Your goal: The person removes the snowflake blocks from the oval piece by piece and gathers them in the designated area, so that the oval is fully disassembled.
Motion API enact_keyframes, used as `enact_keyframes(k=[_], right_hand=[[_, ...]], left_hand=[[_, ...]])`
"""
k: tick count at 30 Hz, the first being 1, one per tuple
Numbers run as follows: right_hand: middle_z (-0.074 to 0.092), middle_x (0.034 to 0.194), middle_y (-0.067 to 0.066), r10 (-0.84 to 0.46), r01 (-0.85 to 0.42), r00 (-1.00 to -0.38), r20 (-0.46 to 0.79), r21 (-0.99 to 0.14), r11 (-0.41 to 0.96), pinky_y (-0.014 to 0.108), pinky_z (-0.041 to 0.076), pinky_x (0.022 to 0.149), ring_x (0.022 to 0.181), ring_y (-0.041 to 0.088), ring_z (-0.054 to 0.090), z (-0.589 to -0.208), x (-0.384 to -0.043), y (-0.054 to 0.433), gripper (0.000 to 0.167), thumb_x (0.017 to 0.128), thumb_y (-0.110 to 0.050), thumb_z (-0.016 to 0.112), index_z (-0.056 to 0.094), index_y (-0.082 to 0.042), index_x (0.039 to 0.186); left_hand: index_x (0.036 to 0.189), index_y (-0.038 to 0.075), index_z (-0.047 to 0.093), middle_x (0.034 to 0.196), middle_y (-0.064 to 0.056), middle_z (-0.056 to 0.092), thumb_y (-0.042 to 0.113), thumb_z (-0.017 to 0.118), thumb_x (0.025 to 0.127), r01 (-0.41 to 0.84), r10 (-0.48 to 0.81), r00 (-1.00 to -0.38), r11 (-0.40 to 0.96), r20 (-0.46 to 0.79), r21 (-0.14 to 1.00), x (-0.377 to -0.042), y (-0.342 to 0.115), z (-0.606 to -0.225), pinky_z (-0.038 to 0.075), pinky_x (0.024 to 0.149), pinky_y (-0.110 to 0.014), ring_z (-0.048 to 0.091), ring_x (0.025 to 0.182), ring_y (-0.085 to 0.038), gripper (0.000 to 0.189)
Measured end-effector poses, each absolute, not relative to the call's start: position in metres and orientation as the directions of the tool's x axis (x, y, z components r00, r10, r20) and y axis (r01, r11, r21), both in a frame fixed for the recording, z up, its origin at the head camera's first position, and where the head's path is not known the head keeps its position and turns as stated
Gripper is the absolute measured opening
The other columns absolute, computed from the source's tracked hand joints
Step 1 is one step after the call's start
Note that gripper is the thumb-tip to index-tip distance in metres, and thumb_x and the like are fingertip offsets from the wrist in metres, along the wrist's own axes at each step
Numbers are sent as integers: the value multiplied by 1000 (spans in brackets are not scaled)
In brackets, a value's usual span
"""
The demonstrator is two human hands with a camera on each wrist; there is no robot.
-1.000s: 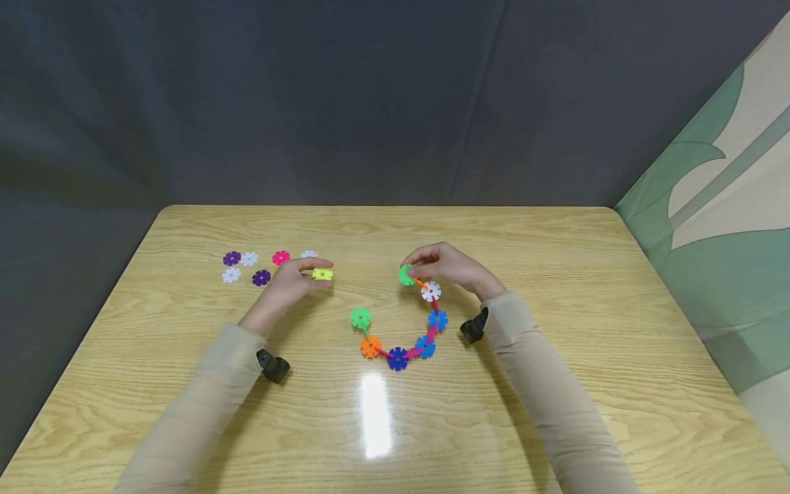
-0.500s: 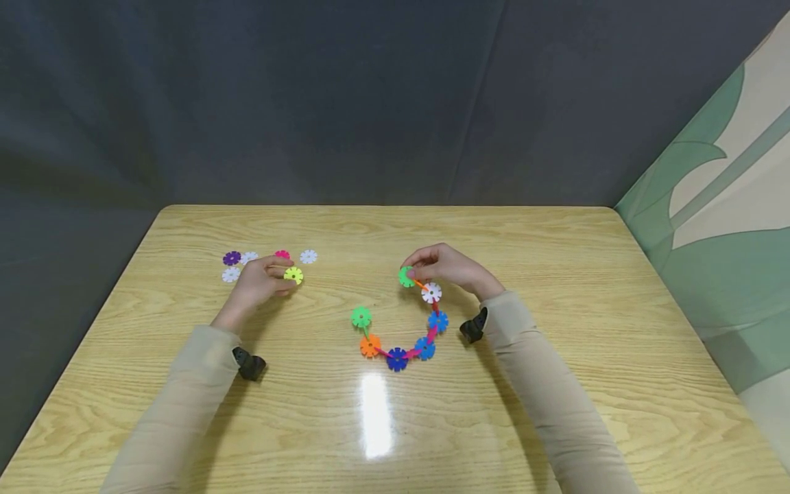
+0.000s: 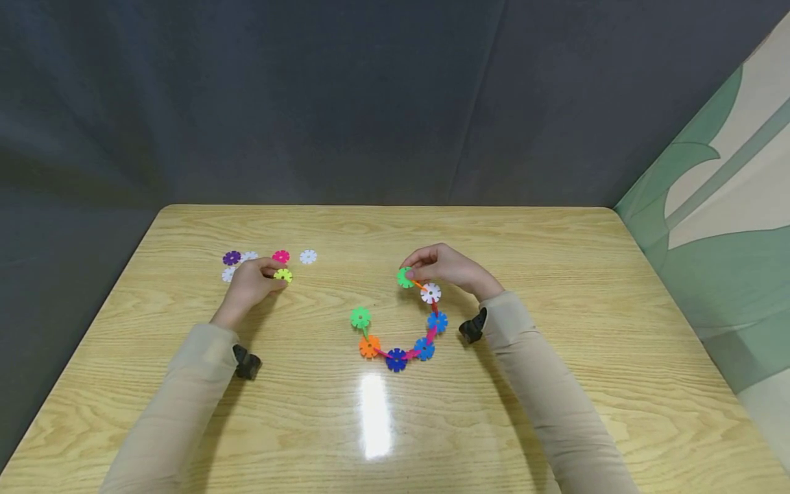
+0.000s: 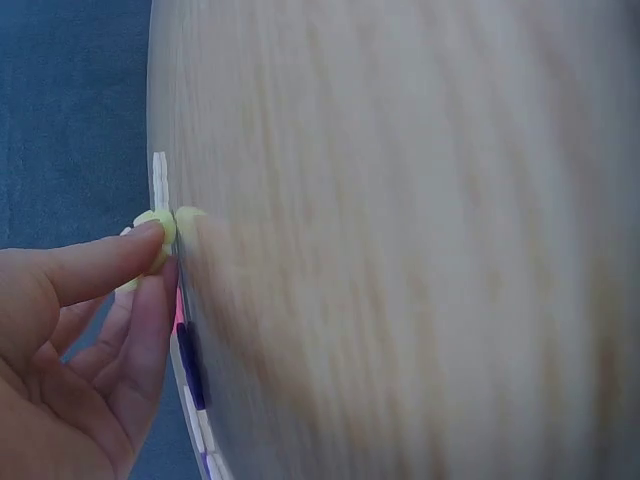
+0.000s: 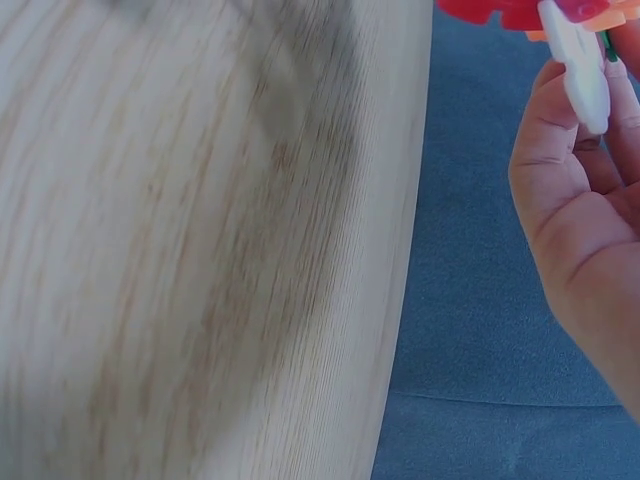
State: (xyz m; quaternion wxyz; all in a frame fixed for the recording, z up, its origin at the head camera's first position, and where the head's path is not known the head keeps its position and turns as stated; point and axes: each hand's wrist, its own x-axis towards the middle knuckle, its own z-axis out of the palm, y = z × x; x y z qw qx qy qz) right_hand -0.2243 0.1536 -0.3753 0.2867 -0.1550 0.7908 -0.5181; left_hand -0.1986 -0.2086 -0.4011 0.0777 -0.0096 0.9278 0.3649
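Note:
My left hand [image 3: 249,285] pinches a yellow notched snowflake disc [image 3: 283,275] between thumb and fingers, close over the table at the left. In the left wrist view, the thumb covers part of this yellow disc [image 4: 165,222]. My right hand [image 3: 447,267] pinches a green snowflake disc [image 3: 404,278] at one end of a curved chain of interlocked discs. From there the chain runs through a white disc [image 3: 431,293], blue discs [image 3: 424,349], a dark blue disc [image 3: 396,360] and an orange disc [image 3: 369,346] to another green disc [image 3: 361,318].
Behind the left hand lie loose discs: a pink one [image 3: 280,256], a purple one [image 3: 232,258] and several white ones [image 3: 308,256]. A second purple disc [image 4: 190,365] shows in the left wrist view. A dark curtain [image 3: 345,103] hangs past the table's far edge.
My left hand has moved left with the yellow disc, back toward the loose discs. The yellow disc has turned from edge-on to face-on. My right hand has stayed nearly still on the green disc.

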Motion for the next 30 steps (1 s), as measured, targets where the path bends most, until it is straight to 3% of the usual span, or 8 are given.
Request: enact_keyframes(k=[7,22,30], right_hand=[[67,84,-12,-539,54,-788,-297,-906,420,22,51,79,82,6,60,-372,-223,151,28,93,-14,62,62,2,116],[68,91,-12,-552,10,-791,-264,-908,420,24,53,84,89,5,63,-373,-224,150,29,95,-12,59,62,0,121],[63,83,-7,-574,33,-781,-248,-933,358,24,52,81,77,8,59,-372,-224,150,13,94,-11,60,61,-3,104]], left_hand=[[123,-8,58,124,-30,58,7,65,88,-58,52,-987,770,-153,636,-201,-209,-401,45,101,-51,53,116,-42,39],[123,-6,59,123,-29,59,11,66,88,-50,50,-988,795,-147,605,-200,-211,-401,45,100,-51,55,115,-41,39],[125,-6,57,127,-28,58,12,64,90,-52,60,-985,790,-161,611,-200,-212,-399,45,101,-51,55,117,-41,40]])
